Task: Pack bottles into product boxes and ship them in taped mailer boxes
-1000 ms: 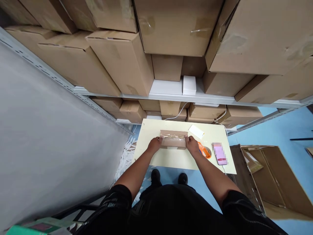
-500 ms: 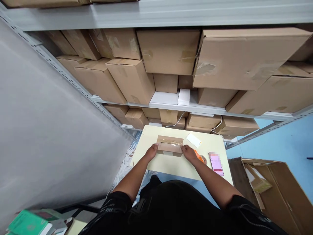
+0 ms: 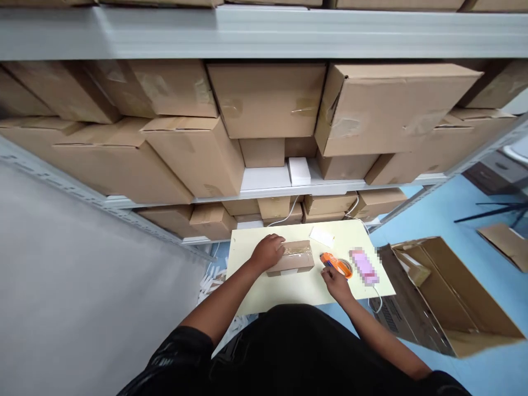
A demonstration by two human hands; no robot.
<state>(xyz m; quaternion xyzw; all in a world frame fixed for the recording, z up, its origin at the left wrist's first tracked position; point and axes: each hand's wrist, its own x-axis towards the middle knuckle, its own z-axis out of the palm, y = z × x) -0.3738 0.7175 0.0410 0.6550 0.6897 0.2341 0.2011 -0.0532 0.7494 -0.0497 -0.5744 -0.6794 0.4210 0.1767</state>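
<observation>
A small brown cardboard box (image 3: 292, 263) lies on the pale yellow table, with a shiny strip of clear tape along its upper side. My left hand (image 3: 268, 254) is closed over the box's left end. To the right of the box, my right hand (image 3: 336, 283) has its fingers curled at the near end of an orange tape dispenser (image 3: 333, 262), which carries a tape roll. A bit of blue shows by those fingers. Behind the dispenser lies a white card (image 3: 322, 237), and to its right a blurred-out phone (image 3: 364, 267).
The pale table (image 3: 264, 294) stands against a grey metal shelf (image 3: 264, 191) stacked with cardboard boxes. On the floor at right is a large open carton (image 3: 445, 291). A grey wall (image 3: 82, 275) runs along the left. A white cable (image 3: 376, 302) hangs near the phone.
My right hand has let go of the box's right end and moved right to the tape dispenser. My left hand has shifted onto the box's top left. The view has turned and shifted.
</observation>
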